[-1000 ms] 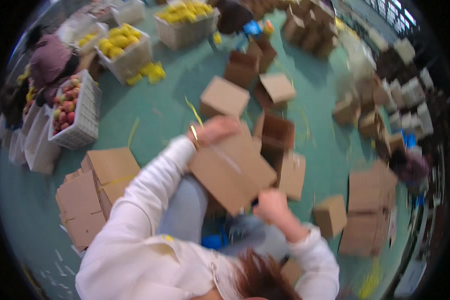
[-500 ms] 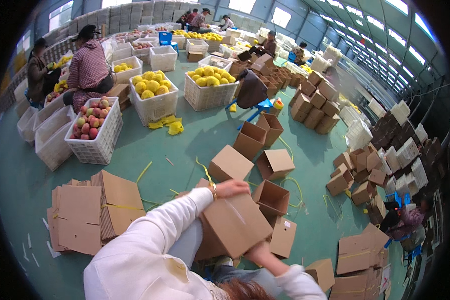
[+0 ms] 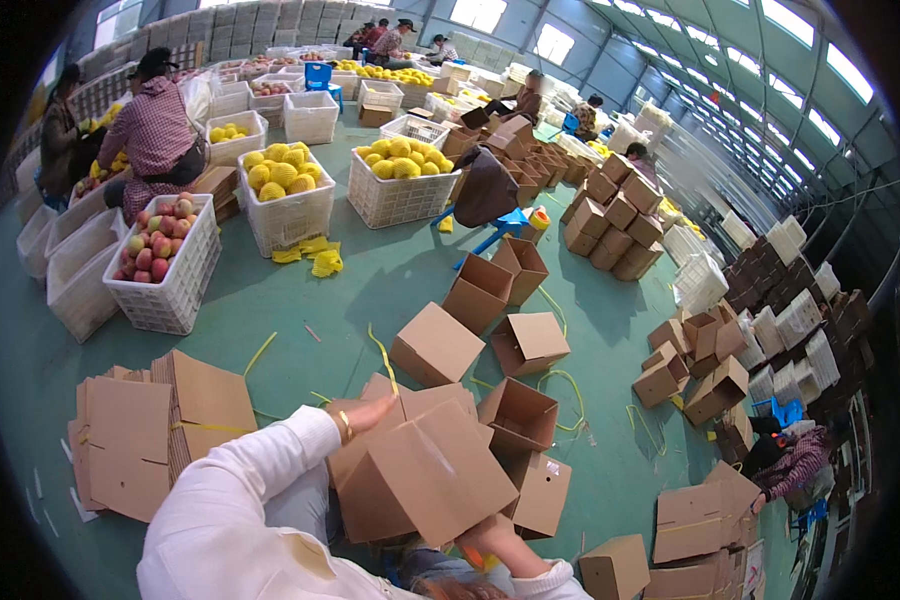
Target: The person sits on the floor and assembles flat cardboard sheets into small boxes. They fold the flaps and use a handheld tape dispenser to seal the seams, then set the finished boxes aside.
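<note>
A closed cardboard box (image 3: 442, 472) is tilted in front of me, with a pale shiny strip on its upper face. My left hand (image 3: 370, 414) lies along its far left edge, fingers stretched out and together. At its lower right edge is my right hand (image 3: 495, 543), fingers curled and partly hidden. A small orange thing (image 3: 473, 556) shows by those fingers; its kind is unclear. Behind the held box stands another brown carton (image 3: 438, 398), partly covered. An open carton (image 3: 518, 415) and a holed carton (image 3: 542, 492) are just to the right.
Stacked flat cardboard (image 3: 125, 440) lies at left, more flat sheets (image 3: 690, 522) at lower right. Beyond are crates of apples (image 3: 165, 262) and yellow-netted fruit (image 3: 290, 205). Yellow straps (image 3: 568, 400) curl on the floor. Co-workers sit farther off, one at right (image 3: 800, 462).
The scene has shifted left with my head. My left hand has drawn back toward the box's far left corner. The box looks more tilted, and an orange thing now shows by my right hand.
</note>
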A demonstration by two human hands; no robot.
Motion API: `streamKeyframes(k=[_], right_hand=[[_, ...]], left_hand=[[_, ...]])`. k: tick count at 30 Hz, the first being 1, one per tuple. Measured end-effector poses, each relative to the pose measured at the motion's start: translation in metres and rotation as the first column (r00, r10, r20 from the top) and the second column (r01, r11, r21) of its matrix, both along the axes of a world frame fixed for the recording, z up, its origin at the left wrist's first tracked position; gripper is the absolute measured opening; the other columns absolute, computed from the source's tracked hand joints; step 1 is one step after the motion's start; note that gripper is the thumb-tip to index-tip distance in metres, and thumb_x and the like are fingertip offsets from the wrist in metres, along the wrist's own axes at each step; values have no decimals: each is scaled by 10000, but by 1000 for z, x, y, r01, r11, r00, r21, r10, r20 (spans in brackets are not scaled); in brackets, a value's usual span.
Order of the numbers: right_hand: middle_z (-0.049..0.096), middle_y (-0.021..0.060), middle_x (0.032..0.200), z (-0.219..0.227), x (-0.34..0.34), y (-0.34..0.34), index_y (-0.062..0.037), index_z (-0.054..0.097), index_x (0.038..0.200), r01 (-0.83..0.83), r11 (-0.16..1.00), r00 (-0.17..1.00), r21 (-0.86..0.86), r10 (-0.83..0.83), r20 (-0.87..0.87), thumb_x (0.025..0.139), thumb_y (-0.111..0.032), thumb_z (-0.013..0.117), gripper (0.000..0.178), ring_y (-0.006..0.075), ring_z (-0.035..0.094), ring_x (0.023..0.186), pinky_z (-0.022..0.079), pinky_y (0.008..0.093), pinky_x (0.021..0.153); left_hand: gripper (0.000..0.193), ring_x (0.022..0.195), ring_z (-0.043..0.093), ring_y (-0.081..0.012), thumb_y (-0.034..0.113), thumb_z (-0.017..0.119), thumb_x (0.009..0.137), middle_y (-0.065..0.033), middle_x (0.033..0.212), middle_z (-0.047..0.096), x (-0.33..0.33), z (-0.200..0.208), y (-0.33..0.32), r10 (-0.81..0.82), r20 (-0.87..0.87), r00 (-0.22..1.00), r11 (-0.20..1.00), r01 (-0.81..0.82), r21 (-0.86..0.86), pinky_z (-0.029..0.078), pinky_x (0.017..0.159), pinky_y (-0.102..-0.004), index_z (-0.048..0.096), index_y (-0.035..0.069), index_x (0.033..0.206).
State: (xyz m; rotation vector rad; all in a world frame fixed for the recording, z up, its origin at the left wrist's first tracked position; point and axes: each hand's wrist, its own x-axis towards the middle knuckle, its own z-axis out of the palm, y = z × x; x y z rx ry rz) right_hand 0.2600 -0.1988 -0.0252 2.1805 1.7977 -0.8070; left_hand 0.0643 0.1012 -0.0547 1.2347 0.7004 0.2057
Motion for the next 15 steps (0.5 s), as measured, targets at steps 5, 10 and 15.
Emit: streamKeyframes(k=[5, 10, 15], right_hand=[[647, 193, 1066, 20, 113, 76, -56, 566, 1231, 62, 668, 976, 741, -198, 96, 855, -310, 598, 455, 369, 643, 908, 529, 438, 756], [634, 207, 909, 117, 97, 113, -222, 570, 1246, 294, 738, 796, 608, -541, 272, 724, -409, 746, 581, 394, 651, 805, 531, 476, 687], [554, 206, 961, 11, 65, 45, -253, 474, 1354, 363, 711, 741, 603, -612, 276, 692, -553, 747, 777, 374, 604, 860, 497, 482, 710]], left_hand=[[937, 1363, 310, -392, 735, 367, 868, -170, 1556, 138, 43, 58, 24, 194, 237, 952, 937, -109, -333, 311, 1069, -529, 71, 127, 1516], [811, 1267, 458, -363, 399, 648, 834, -211, 1435, 402, 29, 38, 68, 716, 148, 683, 584, -701, 410, 429, 994, -424, 252, 92, 1472], [705, 1225, 463, -400, 311, 674, 706, -249, 1318, 476, -49, -89, -20, 657, -548, 518, 745, -336, 576, 391, 1032, -445, 443, -6, 1292]])
